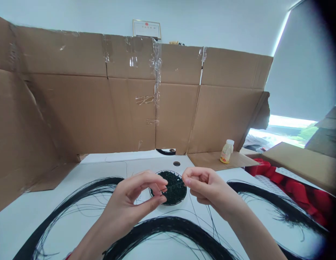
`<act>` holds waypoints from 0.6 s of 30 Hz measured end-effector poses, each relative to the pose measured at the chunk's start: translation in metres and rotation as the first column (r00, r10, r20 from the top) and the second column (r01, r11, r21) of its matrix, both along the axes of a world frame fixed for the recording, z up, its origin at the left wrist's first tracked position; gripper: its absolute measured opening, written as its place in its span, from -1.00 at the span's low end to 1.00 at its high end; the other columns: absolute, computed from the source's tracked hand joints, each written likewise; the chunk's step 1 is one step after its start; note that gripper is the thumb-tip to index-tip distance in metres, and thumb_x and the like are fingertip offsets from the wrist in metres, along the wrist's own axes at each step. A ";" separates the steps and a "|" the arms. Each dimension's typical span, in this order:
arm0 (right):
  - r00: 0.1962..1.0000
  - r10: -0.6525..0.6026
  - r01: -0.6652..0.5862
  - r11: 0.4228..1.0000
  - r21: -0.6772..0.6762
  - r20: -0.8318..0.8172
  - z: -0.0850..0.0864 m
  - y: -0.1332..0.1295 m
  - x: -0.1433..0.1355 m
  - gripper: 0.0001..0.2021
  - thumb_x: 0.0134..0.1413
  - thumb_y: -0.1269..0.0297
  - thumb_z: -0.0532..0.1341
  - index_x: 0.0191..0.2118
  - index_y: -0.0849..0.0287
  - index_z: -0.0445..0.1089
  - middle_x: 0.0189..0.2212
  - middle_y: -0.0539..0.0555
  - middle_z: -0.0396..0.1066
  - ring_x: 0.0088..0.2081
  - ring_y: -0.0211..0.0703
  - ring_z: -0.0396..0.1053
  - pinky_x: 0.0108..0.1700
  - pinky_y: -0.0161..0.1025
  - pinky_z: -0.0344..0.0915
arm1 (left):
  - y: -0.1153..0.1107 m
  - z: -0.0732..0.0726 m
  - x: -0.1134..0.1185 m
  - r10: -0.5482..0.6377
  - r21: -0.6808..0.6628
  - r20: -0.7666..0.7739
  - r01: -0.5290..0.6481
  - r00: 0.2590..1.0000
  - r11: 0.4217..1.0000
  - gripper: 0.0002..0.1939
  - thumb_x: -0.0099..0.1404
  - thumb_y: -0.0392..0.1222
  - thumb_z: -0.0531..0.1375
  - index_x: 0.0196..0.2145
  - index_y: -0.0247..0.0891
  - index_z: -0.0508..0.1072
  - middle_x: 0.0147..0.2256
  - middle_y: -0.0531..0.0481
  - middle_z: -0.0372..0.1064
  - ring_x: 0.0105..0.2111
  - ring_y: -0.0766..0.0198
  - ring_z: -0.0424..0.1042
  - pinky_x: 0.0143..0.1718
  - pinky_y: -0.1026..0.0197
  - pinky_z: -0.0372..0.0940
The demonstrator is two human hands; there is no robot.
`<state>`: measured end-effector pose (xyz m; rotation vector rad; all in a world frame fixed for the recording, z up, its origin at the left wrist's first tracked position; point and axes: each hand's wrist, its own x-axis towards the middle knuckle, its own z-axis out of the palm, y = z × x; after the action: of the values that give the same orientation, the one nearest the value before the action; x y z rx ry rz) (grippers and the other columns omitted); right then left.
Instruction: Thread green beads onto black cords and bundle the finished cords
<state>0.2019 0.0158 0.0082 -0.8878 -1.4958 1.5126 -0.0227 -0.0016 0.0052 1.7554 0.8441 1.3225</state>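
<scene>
I see my left hand (135, 196) and right hand (203, 184) pinched shut on thin black strands (181, 187), raised over the dish of black bits (172, 187), perhaps so bits drop in.

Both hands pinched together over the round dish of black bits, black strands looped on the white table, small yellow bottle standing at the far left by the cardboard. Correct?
Not quite: the head view shows the bottle at the far right, not left. The rest holds: left hand and right hand pinch over the dish, strands on the table.
</scene>
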 end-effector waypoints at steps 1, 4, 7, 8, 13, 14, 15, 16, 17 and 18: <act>1.000 0.003 -0.003 1.000 -0.008 0.007 0.000 0.000 -0.001 -0.52 -0.04 -0.12 0.46 -0.44 0.17 0.29 -0.65 -0.24 -0.21 -0.58 -0.42 -0.33 -0.57 -0.34 -0.37 | 0.001 -0.001 0.000 -0.007 0.011 0.004 0.007 1.000 1.000 -0.94 0.21 -0.28 0.39 -0.33 -0.14 0.63 -0.39 0.02 0.50 -0.33 0.23 0.45 -0.22 0.22 0.36; 1.000 0.003 -0.003 1.000 -0.013 0.017 0.001 0.001 -0.002 -0.51 -0.07 -0.12 0.47 -0.44 0.17 0.28 -0.65 -0.24 -0.23 -0.58 -0.42 -0.33 -0.55 -0.33 -0.37 | 0.004 -0.002 -0.002 -0.095 0.044 0.005 0.095 0.995 0.995 -0.94 0.25 -0.30 0.37 -0.36 -0.16 0.64 -0.41 -0.01 0.52 -0.35 0.22 0.45 -0.26 0.22 0.36; 1.000 0.002 -0.002 1.000 -0.016 0.027 -0.001 0.002 -0.002 -0.52 -0.10 -0.09 0.49 -0.45 0.17 0.29 -0.66 -0.24 -0.21 -0.58 -0.42 -0.33 -0.56 -0.33 -0.36 | 0.005 -0.003 -0.003 -0.150 0.044 0.025 0.149 0.988 0.988 -0.90 0.27 -0.32 0.36 -0.35 -0.13 0.67 -0.41 -0.01 0.54 -0.37 0.23 0.47 -0.28 0.22 0.36; 1.000 0.002 -0.001 1.000 -0.019 0.030 -0.001 0.003 -0.002 -0.52 -0.11 -0.08 0.50 -0.45 0.17 0.30 -0.66 -0.24 -0.20 -0.59 -0.43 -0.32 -0.56 -0.33 -0.36 | 0.005 -0.003 -0.003 -0.145 0.039 0.036 0.143 0.989 0.989 -0.88 0.26 -0.33 0.37 -0.35 -0.11 0.68 -0.41 0.00 0.55 -0.37 0.24 0.47 -0.29 0.24 0.36; 0.999 -0.014 0.014 1.000 -0.020 0.031 -0.001 0.004 -0.002 -0.55 -0.15 -0.02 0.52 -0.45 0.19 0.33 -0.66 -0.24 -0.17 -0.58 -0.43 -0.31 -0.56 -0.33 -0.36 | 0.004 -0.002 -0.004 -0.150 0.024 0.029 0.149 0.988 0.989 -0.86 0.22 -0.35 0.40 -0.38 -0.09 0.69 -0.41 0.01 0.55 -0.38 0.25 0.47 -0.30 0.25 0.35; 0.999 -0.014 0.015 1.000 -0.017 0.029 -0.001 0.004 -0.002 -0.55 -0.16 -0.01 0.53 -0.46 0.19 0.33 -0.66 -0.24 -0.18 -0.58 -0.43 -0.31 -0.56 -0.33 -0.37 | 0.003 -0.002 -0.004 -0.157 0.018 0.030 0.156 0.987 0.988 -0.87 0.21 -0.34 0.41 -0.37 -0.09 0.70 -0.41 0.01 0.55 -0.38 0.25 0.47 -0.30 0.25 0.35; 1.000 -0.014 0.014 1.000 -0.015 0.027 0.000 0.004 -0.001 -0.55 -0.16 0.01 0.53 -0.46 0.19 0.33 -0.67 -0.24 -0.18 -0.58 -0.43 -0.31 -0.56 -0.33 -0.37 | 0.004 -0.002 -0.004 -0.161 0.011 0.035 0.160 0.986 0.987 -0.88 0.19 -0.32 0.43 -0.37 -0.09 0.70 -0.42 0.01 0.54 -0.38 0.25 0.47 -0.30 0.25 0.36; 1.000 -0.013 0.013 1.000 -0.015 0.026 0.001 0.003 -0.001 -0.56 -0.15 0.02 0.53 -0.46 0.19 0.33 -0.67 -0.24 -0.19 -0.58 -0.43 -0.32 -0.55 -0.33 -0.38 | 0.004 -0.001 -0.004 -0.163 0.006 0.042 0.162 0.986 0.987 -0.88 0.18 -0.31 0.44 -0.37 -0.08 0.70 -0.42 0.01 0.54 -0.38 0.25 0.47 -0.30 0.25 0.36; 1.000 -0.011 0.011 1.000 -0.016 0.026 0.002 0.002 0.000 -0.57 -0.14 0.03 0.53 -0.46 0.20 0.33 -0.66 -0.24 -0.19 -0.58 -0.43 -0.32 -0.55 -0.33 -0.37 | 0.004 -0.001 -0.004 -0.165 0.004 0.045 0.165 0.985 0.986 -0.89 0.18 -0.30 0.45 -0.36 -0.08 0.70 -0.42 0.01 0.54 -0.38 0.25 0.47 -0.29 0.25 0.36; 1.000 -0.009 0.009 1.000 -0.017 0.027 0.003 0.002 0.000 -0.57 -0.13 0.03 0.52 -0.46 0.20 0.33 -0.66 -0.24 -0.18 -0.58 -0.43 -0.32 -0.55 -0.33 -0.37 | 0.005 -0.001 -0.004 -0.169 0.003 0.043 0.169 0.985 0.986 -0.89 0.18 -0.30 0.45 -0.36 -0.08 0.71 -0.42 0.01 0.54 -0.38 0.25 0.47 -0.29 0.25 0.36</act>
<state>0.2019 0.0174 0.0109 -0.9273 -1.4983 1.5141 -0.0270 0.0031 0.0038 1.7504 0.6564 1.2429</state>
